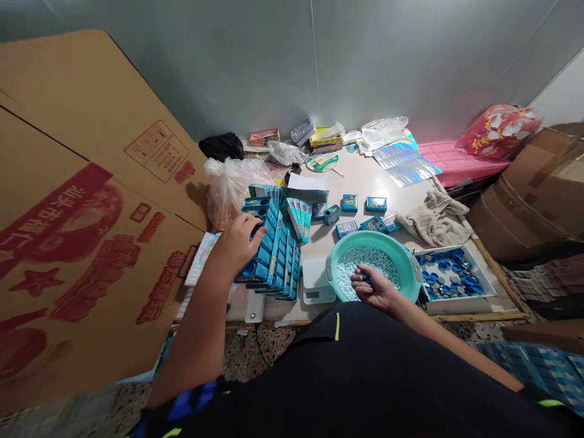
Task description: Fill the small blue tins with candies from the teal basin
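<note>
At the left, a stack of blue, tin-like containers with round openings (276,267) stands on the table. My left hand (241,240) rests over its top, fingers curled and thumb toward the forefinger; what they grip at the dark opening is hidden. Over the turquoise basin (337,246), my right hand (371,289) is turned partly palm up with bent fingers closed on a small dark blue piece, seemingly a cap (366,278). Small pale blue and white pellets (371,258) fill the basin's bottom. Right of it, a white tray (486,289) holds loose blue caps (456,264).
A white scale (316,274) stands between stack and basin. Small blue boxes (350,202) lie behind, near folded cartons (298,219). A grey cloth (435,219) lies at the right. A large cardboard box (91,201) rises at the left; a plastic bag (237,182) stands beside it.
</note>
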`<state>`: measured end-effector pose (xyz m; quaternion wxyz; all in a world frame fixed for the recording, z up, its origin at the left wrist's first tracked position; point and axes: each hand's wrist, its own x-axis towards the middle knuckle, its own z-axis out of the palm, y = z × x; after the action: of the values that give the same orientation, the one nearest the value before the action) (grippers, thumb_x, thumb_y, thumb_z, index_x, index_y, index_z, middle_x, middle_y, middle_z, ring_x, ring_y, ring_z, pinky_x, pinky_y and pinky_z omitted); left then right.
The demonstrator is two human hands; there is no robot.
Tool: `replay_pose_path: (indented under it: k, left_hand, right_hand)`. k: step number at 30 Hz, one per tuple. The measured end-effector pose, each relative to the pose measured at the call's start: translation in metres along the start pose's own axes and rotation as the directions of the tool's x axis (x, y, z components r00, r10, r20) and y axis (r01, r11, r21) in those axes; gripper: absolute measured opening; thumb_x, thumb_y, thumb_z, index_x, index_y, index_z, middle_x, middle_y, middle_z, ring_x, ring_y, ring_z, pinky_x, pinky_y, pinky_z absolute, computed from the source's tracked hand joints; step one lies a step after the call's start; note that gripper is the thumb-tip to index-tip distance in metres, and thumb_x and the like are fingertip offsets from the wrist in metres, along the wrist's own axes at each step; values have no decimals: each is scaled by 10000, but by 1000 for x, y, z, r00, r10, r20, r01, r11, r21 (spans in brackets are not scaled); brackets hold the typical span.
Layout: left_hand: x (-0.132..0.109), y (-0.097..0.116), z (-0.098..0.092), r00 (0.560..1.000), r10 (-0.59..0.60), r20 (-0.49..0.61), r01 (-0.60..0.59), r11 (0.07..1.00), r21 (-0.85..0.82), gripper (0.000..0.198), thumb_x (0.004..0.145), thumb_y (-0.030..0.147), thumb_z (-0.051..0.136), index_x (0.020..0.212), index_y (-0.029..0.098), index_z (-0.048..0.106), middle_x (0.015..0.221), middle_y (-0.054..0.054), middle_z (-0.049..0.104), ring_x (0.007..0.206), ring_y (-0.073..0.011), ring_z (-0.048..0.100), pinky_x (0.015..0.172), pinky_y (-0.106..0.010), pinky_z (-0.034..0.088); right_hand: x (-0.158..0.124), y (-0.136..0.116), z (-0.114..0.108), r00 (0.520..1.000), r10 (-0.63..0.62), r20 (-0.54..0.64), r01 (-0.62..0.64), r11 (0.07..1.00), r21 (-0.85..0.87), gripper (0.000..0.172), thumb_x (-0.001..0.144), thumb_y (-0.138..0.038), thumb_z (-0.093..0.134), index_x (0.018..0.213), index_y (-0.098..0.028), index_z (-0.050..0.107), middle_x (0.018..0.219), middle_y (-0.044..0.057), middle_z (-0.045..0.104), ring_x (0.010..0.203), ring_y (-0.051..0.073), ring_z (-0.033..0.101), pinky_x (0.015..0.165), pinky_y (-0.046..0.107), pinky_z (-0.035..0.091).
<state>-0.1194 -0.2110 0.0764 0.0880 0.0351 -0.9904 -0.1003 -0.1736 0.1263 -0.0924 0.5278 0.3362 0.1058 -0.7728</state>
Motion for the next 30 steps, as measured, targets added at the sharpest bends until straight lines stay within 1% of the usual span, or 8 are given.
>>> replay_pose_path:
  k: [4,8,12,15,19,22,27,30]
  left_hand:
    - [-1,1,0,999,53,-8,-52,996,67,418,1050,421,386,1117,108,655,1184,-182,639,1178,-334,603,1081,-476,481]
    - [4,0,0,996,90,2,-89,984,154,372,1050,402,386,1070,123,631,1130,-174,649,1120,-343,589,1035,-495,489]
    - [15,3,-1,993,99,60,-111,968,224,361,1044,435,400,928,162,606,1056,-166,657,1064,-347,579,993,-508,493]
    - [18,7,-3,988,109,107,-134,955,264,361,1041,427,393,898,168,600,1031,-169,659,1049,-349,580,981,-510,491]
    - [18,14,-4,988,73,135,-114,938,328,369,1042,399,375,944,152,631,1072,-176,666,1055,-349,597,952,-494,498]
    - [25,18,-3,988,41,152,-96,921,378,371,1032,374,373,941,147,652,1074,-185,677,1055,-358,610,926,-499,504]
    - [30,16,-4,983,90,160,-138,936,324,388,1025,382,346,885,166,635,1012,-165,680,1062,-354,625,971,-502,502]
    - [20,7,-4,988,92,121,-116,971,210,383,1011,433,376,978,158,640,1104,-165,677,1127,-346,635,1014,-489,510]
  right_hand:
    - [1,1,2,1000,21,-7,-21,1000,-12,339,1145,-354,295,828,-239,333,611,-87,318,384,66,288,309,133,208]
    - [1,0,6,999,30,-21,-31,999,-38,345,1144,-350,294,818,-239,314,624,-79,341,389,60,282,313,131,217]
    - [1,1,10,999,24,-41,-27,997,-76,358,1144,-359,304,809,-234,313,627,-79,335,385,47,266,312,123,201]
    - [1,1,9,999,-9,-49,4,994,-106,347,1143,-341,302,819,-225,347,622,-78,344,385,44,255,315,117,184]
    - [1,2,8,997,-38,-64,28,988,-151,338,1134,-324,320,818,-216,367,616,-76,359,387,41,246,321,114,164]
    - [0,5,10,997,-43,-72,28,980,-198,318,1116,-302,370,812,-210,391,610,-70,377,385,43,234,320,126,136]
    - [-5,11,12,996,-66,-52,52,968,-244,327,1104,-284,396,789,-198,413,600,-59,404,382,42,241,330,130,125]
    - [-7,12,8,995,-83,-53,68,968,-240,337,1108,-285,377,785,-195,406,597,-58,403,382,38,251,334,120,116]
